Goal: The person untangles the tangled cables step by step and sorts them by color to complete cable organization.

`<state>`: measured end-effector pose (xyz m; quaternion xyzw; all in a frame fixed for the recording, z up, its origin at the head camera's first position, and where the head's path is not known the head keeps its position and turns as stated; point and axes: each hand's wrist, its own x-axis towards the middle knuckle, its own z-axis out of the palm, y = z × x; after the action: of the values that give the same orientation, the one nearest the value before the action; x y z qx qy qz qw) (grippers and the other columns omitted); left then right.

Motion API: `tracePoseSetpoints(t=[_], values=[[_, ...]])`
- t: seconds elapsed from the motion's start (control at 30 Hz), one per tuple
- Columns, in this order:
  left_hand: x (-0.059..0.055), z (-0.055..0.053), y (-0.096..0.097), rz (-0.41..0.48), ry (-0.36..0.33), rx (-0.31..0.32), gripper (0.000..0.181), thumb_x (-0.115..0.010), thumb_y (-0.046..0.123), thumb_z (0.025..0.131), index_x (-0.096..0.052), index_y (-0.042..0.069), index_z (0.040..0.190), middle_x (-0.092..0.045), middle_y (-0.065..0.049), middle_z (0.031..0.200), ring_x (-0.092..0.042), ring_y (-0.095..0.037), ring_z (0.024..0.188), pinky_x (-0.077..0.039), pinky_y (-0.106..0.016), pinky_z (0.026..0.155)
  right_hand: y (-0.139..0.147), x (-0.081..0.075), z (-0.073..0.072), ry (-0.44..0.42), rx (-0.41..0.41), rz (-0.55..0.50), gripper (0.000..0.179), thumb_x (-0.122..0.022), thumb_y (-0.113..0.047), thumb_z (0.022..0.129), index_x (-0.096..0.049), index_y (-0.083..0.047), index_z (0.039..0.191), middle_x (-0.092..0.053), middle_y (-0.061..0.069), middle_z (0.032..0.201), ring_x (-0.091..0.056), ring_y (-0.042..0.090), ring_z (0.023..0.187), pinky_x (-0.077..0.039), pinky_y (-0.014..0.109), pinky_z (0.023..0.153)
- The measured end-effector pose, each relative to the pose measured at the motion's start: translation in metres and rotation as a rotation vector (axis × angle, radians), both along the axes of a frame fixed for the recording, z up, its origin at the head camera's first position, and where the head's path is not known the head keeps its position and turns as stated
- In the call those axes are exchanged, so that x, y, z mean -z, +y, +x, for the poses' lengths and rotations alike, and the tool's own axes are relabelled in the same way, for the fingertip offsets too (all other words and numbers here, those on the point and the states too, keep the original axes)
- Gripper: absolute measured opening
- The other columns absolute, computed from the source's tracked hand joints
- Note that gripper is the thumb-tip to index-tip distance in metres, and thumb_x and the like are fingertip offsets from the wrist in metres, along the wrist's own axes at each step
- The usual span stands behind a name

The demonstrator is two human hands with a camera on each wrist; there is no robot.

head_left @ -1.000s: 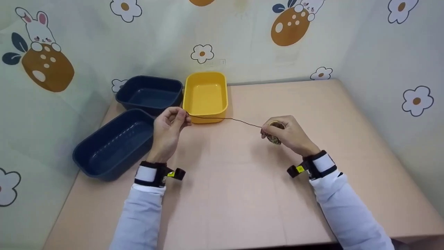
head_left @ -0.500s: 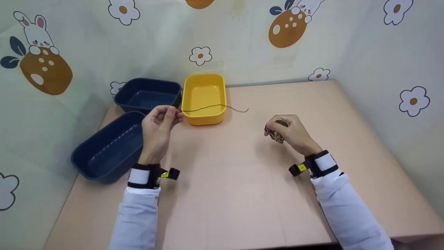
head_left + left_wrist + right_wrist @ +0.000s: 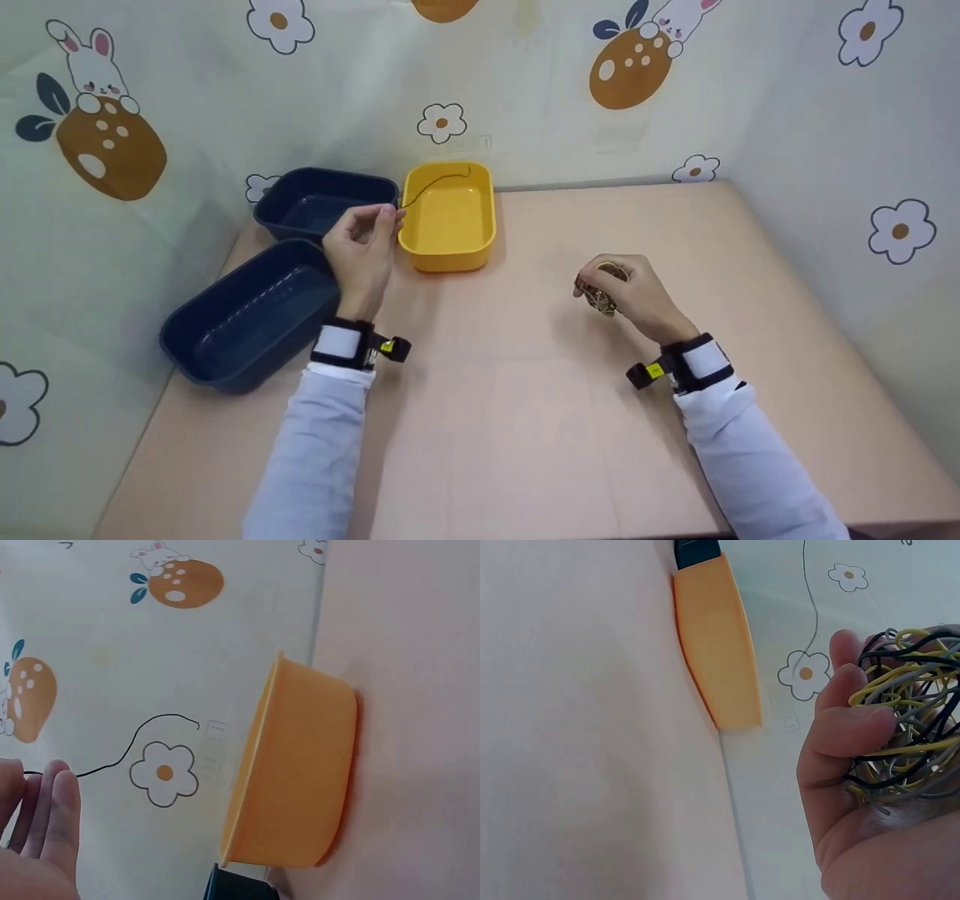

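My left hand (image 3: 361,255) pinches one thin dark wire (image 3: 435,181) between thumb and fingertips. The wire's loose end curves up and to the right, overlapping the yellow bin (image 3: 446,262) in the head view. Against the wall in the left wrist view, the same wire (image 3: 116,763) shows as a wavy line ending in a small hook. Over the table on the right, my right hand (image 3: 641,296) grips a tangled bundle of wires (image 3: 602,300). Yellow, black and grey strands of the bundle (image 3: 915,720) show in the right wrist view, the thumb pressed across them.
Two dark blue bins stand at the left, one at the back (image 3: 322,202) and one angled in front of it (image 3: 247,315). The yellow bin is beside the back one. A patterned wall (image 3: 540,112) borders the peach-covered table (image 3: 517,420).
The wire ran from hand to hand earlier; its right end has come free of the bundle. My left hand has moved forward, toward the bins, with it. My right hand has hardly moved.
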<state>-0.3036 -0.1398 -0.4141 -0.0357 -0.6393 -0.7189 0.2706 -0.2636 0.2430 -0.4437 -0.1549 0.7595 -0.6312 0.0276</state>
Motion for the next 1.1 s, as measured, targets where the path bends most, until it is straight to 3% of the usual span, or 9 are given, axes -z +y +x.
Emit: tracePoseSetpoints(t=[0.2,0.33,0.5,0.6,0.67,0.77,0.9,1.0,1.1], values=[[0.011,-0.021,0.013,-0.344,-0.154,-0.161,0.016,-0.080,0.019,0.107,-0.086,0.004,0.109,-0.087,-0.013,0.105,-0.082,-0.017,0.092,-0.063,-0.018,0.082,-0.003,0.002,0.002,-0.007,-0.020,-0.019,0.026,-0.067,-0.016,0.111,-0.077,0.006,0.101,-0.083,0.005,0.092,-0.065,0.012,0.074,-0.049,0.020,0.058],[0.017,-0.028,0.017,-0.581,-0.230,-0.192,0.017,-0.084,0.023,0.104,-0.090,0.007,0.108,-0.088,-0.012,0.106,-0.082,-0.024,0.094,-0.062,-0.030,0.083,-0.006,0.002,0.003,-0.009,-0.043,-0.031,0.026,-0.067,-0.015,0.111,-0.077,0.007,0.100,-0.082,0.005,0.091,-0.063,0.011,0.072,-0.048,0.020,0.058],[0.022,-0.034,0.018,-0.936,-0.290,-0.157,0.020,-0.081,0.024,0.105,-0.090,0.008,0.113,-0.087,-0.016,0.119,-0.080,-0.037,0.109,-0.059,-0.052,0.095,-0.007,0.001,0.004,-0.009,-0.038,-0.017,0.026,-0.066,-0.016,0.111,-0.077,0.006,0.102,-0.083,0.004,0.093,-0.067,0.013,0.077,-0.051,0.021,0.063],[0.023,-0.035,0.018,-1.077,-0.307,-0.143,0.021,-0.078,0.023,0.105,-0.090,0.009,0.114,-0.086,-0.016,0.124,-0.075,-0.042,0.118,-0.052,-0.059,0.101,-0.006,0.001,0.004,-0.010,-0.035,-0.009,0.026,-0.066,-0.016,0.111,-0.077,0.006,0.102,-0.083,0.003,0.093,-0.071,0.018,0.084,-0.055,0.023,0.069],[0.023,-0.035,0.018,-1.104,-0.306,-0.141,0.022,-0.076,0.022,0.105,-0.089,0.008,0.117,-0.084,-0.017,0.127,-0.070,-0.043,0.121,-0.049,-0.059,0.101,-0.007,0.001,0.004,-0.010,-0.037,-0.009,0.026,-0.067,-0.016,0.112,-0.077,0.006,0.103,-0.083,0.003,0.094,-0.074,0.024,0.089,-0.057,0.024,0.073],[0.023,-0.032,0.021,-1.077,-0.275,-0.148,0.026,-0.075,0.022,0.105,-0.086,0.005,0.122,-0.081,-0.018,0.133,-0.068,-0.043,0.124,-0.048,-0.059,0.102,-0.008,0.001,0.005,-0.013,-0.042,-0.017,0.027,-0.067,-0.017,0.112,-0.077,0.006,0.103,-0.083,0.003,0.094,-0.074,0.025,0.090,-0.058,0.024,0.073],[0.022,-0.021,0.031,-0.965,-0.158,-0.131,0.026,-0.077,0.019,0.104,-0.084,0.002,0.122,-0.081,-0.020,0.131,-0.070,-0.043,0.121,-0.052,-0.057,0.104,-0.010,-0.001,0.007,-0.011,-0.040,-0.032,0.028,-0.065,-0.019,0.113,-0.078,0.004,0.103,-0.083,0.005,0.095,-0.072,0.020,0.086,-0.055,0.022,0.068],[0.020,-0.008,0.043,-0.859,-0.041,-0.073,0.021,-0.078,0.014,0.103,-0.084,0.000,0.118,-0.083,-0.020,0.122,-0.074,-0.041,0.112,-0.058,-0.053,0.102,-0.013,-0.003,0.010,-0.003,-0.035,-0.063,0.029,-0.063,-0.019,0.114,-0.078,0.004,0.105,-0.083,0.006,0.095,-0.071,0.016,0.081,-0.054,0.021,0.064],[0.017,0.009,0.057,-0.767,0.046,0.036,0.016,-0.078,0.011,0.104,-0.083,0.000,0.114,-0.084,-0.018,0.113,-0.076,-0.035,0.103,-0.063,-0.049,0.096,-0.018,-0.006,0.014,0.014,-0.031,-0.106,0.030,-0.061,-0.018,0.114,-0.076,0.006,0.104,-0.082,0.005,0.092,-0.069,0.013,0.077,-0.053,0.021,0.062]])
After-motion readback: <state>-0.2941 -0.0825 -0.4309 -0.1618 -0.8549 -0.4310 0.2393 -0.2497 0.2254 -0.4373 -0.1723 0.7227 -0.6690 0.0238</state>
